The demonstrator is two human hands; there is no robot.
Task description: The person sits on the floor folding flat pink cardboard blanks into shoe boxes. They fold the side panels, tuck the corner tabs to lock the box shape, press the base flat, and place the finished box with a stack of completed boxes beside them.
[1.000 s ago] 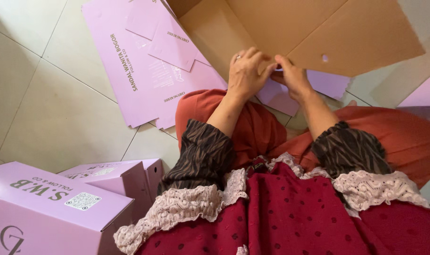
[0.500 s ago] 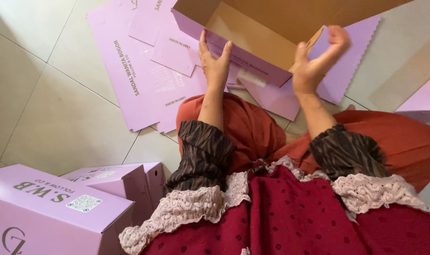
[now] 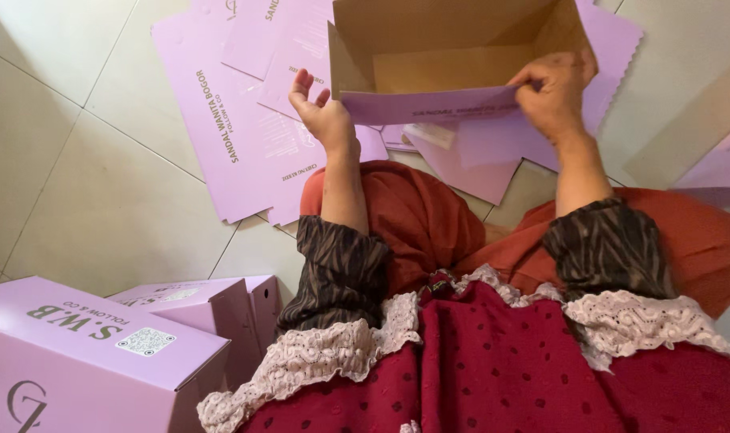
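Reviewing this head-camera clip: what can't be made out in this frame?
- Half-folded box, head view: its top is cut off by the upper edge.
- Right hand: fingertips hidden behind the box's lilac flap.
- Left hand: whether its palm touches the box corner is unclear.
- Finished lilac box: cut off by the left and bottom edges.

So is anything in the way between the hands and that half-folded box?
Nothing visible. The right hand already pinches the lilac front flap of the box, and the left hand is open right beside the box's left corner, with only air between. The flat sheets lie on the floor underneath, out of the way.
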